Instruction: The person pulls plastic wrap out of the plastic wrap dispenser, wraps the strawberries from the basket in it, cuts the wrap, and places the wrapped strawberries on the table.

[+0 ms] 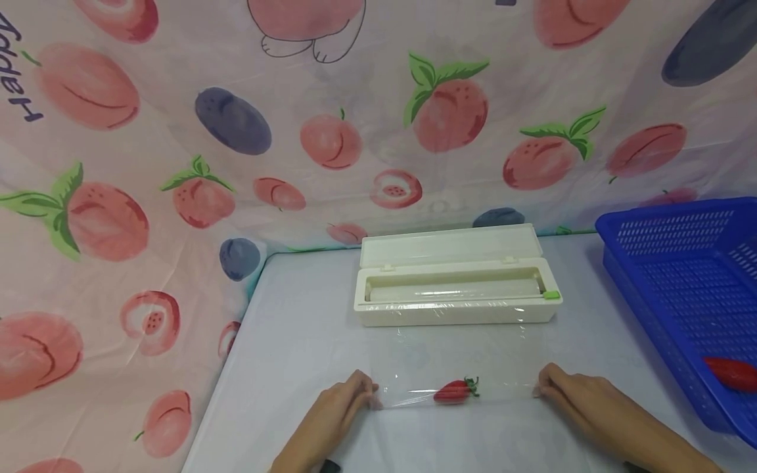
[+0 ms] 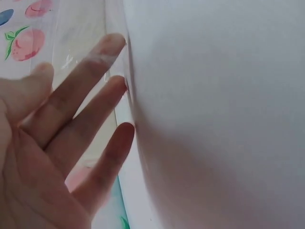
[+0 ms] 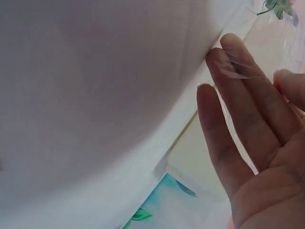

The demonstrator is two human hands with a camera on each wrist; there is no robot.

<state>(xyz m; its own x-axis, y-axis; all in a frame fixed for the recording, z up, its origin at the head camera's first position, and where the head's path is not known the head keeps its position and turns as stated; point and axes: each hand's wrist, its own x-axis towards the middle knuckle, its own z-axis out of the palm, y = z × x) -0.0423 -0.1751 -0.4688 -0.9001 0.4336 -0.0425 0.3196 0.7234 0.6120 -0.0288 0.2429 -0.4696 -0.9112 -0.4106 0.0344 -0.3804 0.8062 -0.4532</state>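
A clear sheet of plastic wrap (image 1: 408, 355) stretches toward me from the white wrap dispenser (image 1: 455, 315), whose lid (image 1: 449, 246) stands raised at the back. At the sheet's near left corner, my left hand (image 1: 340, 408) pinches the film. My right hand (image 1: 582, 399) pinches the near right corner. Film also shows across the fingers (image 2: 102, 52) in the left wrist view and the fingers (image 3: 228, 62) in the right wrist view. Between the hands, a red strawberry (image 1: 453, 393) with a green stem overlaps the film's near edge. Inside the dispenser lies the roll (image 1: 473, 290).
A blue perforated basket (image 1: 644, 309) stands at the right, with a red item (image 1: 733, 374) in it. The dispenser's green slider (image 1: 551, 295) sits at its right end. Fruit-printed cloth (image 1: 331, 79) hangs behind and left of the white table (image 1: 284, 341).
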